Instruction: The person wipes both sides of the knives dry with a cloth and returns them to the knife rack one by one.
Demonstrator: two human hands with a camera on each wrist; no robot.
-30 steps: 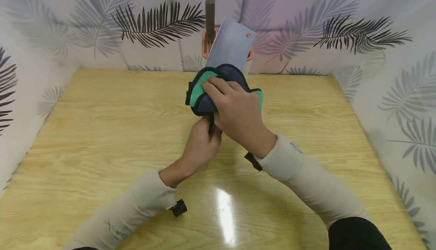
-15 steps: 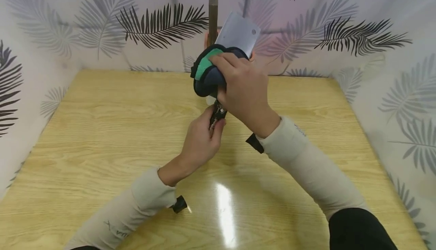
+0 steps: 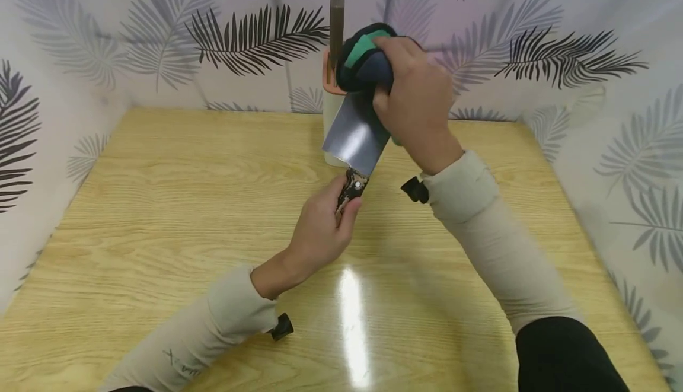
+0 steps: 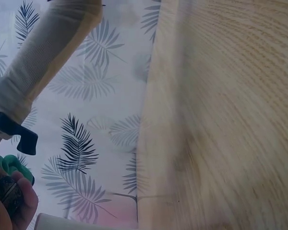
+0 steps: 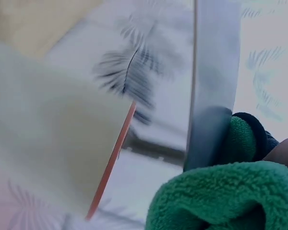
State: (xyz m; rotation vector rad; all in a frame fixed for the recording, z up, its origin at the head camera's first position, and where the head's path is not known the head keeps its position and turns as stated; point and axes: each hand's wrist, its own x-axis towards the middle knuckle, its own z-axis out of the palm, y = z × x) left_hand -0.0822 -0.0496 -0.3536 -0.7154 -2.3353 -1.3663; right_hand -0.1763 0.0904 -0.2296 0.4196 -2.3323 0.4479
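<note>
My left hand (image 3: pixel 319 229) grips the dark patterned handle of a cleaver (image 3: pixel 356 134), whose wide steel blade points away and up over the table. Around the blade's far end, my right hand (image 3: pixel 418 101) holds a folded cleaning cloth (image 3: pixel 375 67), green with navy parts and black edging. The cloth covers the blade's tip and corner hole. In the right wrist view, the blade (image 5: pixel 213 72) stands upright against the fluffy green cloth (image 5: pixel 221 189). The left wrist view catches only part of the handle (image 4: pixel 8 195) between the fingers.
Behind the blade stands a white knife holder (image 3: pixel 332 107) with an orange rim, partly hidden. A brown handle (image 3: pixel 337 27) sticks up from it. The wood-grain table (image 3: pixel 187 202) meets leaf-printed curtains (image 3: pixel 240 42) at the back and sides.
My right hand has slid the cloth up along the blade from near the handle to the tip, baring the lower blade. My left hand keeps its grip on the cleaver handle and has shifted slightly.
</note>
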